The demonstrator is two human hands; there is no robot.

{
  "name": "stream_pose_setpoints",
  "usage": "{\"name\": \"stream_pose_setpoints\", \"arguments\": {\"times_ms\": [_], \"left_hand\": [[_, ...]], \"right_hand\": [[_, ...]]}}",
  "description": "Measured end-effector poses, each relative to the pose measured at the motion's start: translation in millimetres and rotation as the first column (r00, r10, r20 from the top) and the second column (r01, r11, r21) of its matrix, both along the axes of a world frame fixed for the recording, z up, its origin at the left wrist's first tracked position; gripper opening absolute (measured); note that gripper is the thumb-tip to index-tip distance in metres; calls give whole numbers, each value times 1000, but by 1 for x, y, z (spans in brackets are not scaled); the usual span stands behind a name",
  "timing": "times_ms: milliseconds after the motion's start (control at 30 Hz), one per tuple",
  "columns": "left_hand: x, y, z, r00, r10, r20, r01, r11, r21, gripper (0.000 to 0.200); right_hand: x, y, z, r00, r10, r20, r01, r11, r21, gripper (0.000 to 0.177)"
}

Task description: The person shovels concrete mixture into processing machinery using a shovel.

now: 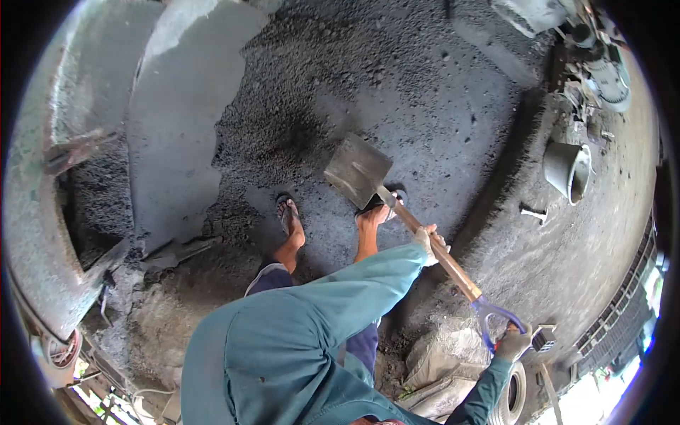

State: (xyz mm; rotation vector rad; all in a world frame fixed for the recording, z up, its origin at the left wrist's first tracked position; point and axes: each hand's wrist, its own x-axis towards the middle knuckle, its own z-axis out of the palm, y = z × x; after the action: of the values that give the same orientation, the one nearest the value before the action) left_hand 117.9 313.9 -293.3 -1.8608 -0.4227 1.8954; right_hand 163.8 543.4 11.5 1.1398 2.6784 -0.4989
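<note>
A shovel with a flat square metal blade point(359, 170) and a wooden shaft point(459, 275) slants across the view. My left hand point(431, 245), in a light glove, is wrapped round the middle of the shaft. At the lower right, my right hand point(513, 343), also gloved, grips the purple D-shaped handle point(483, 324). The blade is in front of my feet, over the wet grey floor point(425, 134), near a spread of dark gravelly material point(283, 120). Whether it touches the floor is hard to tell.
A grey bucket point(562, 168) lies tipped on the raised ledge at right, with a small pale object point(533, 214) beside it. Sacks point(446, 354) and a tyre point(511, 397) are at the lower right. A smooth grey slab point(170, 142) stretches along the left.
</note>
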Motion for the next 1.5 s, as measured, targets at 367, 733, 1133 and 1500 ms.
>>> {"name": "stream_pose_setpoints", "arguments": {"times_ms": [367,733,1133,1500], "left_hand": [[52,-310,-140,998,-53,39,64,916,-397,18],[99,-278,55,936,-350,37,307,760,-573,18],[-185,-230,343,572,-670,-474,-85,526,-846,30],[-110,-238,216,811,-360,-462,38,820,-572,29]], "right_hand": [[35,-201,-264,964,-233,126,254,680,-687,14],[186,-164,-140,595,-706,383,649,141,-748,4],[24,-195,-148,593,-681,429,419,-194,-887,19],[62,-86,-195,975,204,-88,-209,705,-678,6]]}}
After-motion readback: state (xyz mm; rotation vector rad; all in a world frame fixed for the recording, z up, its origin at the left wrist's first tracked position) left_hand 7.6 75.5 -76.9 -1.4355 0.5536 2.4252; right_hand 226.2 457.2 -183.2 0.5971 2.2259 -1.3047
